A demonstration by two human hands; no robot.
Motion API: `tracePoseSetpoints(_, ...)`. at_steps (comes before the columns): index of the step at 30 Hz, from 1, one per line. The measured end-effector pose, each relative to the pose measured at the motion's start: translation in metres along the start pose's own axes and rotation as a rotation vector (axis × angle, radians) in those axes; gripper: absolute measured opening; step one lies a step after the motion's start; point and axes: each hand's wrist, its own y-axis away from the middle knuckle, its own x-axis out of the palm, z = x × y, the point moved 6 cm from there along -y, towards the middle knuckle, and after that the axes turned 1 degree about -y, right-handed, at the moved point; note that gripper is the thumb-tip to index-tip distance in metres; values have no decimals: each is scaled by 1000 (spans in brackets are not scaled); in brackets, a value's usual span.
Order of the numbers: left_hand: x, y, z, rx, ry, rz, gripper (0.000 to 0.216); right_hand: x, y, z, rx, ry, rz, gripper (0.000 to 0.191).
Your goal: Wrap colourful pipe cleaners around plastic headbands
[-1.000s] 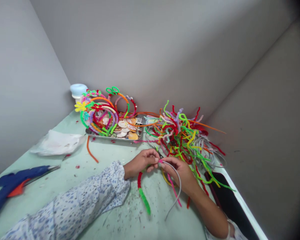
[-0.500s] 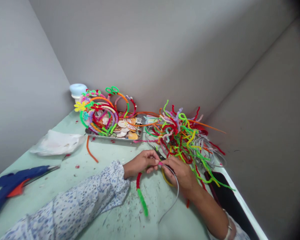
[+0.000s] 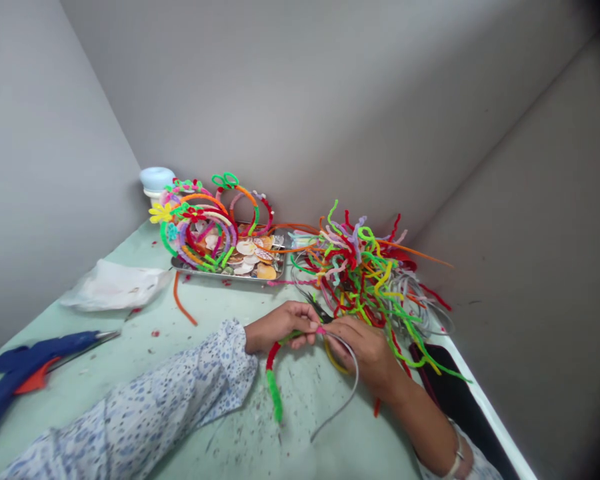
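Note:
Both hands meet over the middle of the table, fingers pinched around a thin grey wire (image 3: 356,373) partly wrapped in fuzzy pipe cleaner. My left hand (image 3: 284,327) is closed on the wrapped length, whose red and green end (image 3: 274,393) hangs below it. Close beside it, my right hand (image 3: 363,347) pinches at a small bit of pink pipe cleaner (image 3: 321,330) on the wire. The bare grey part curves down from there toward me. Scissors (image 3: 319,308), dark and partly hidden, lie just behind the fingers.
A tangled heap of pipe cleaners (image 3: 365,280) lies right of centre. Finished-looking wrapped hoops (image 3: 205,213) stand in a metal tray (image 3: 215,273) of shell-like pieces. A blue glue gun (image 3: 45,353), a white plastic packet (image 3: 115,287) and a dark flat object (image 3: 460,393) lie around.
The red and green end has swung a little left, and the grey wire's tail has shifted slightly left too. Both hands stay almost in place, still pinching.

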Motion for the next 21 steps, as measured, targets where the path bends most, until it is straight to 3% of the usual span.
tracePoseSetpoints(9,1,2,3,-84,22,126,21,-5,0,8,-114,-26,-45,21)
tracePoseSetpoints(21,5,5,4,-141,44,266,12,-5,7,23,-297,174,-36,22)
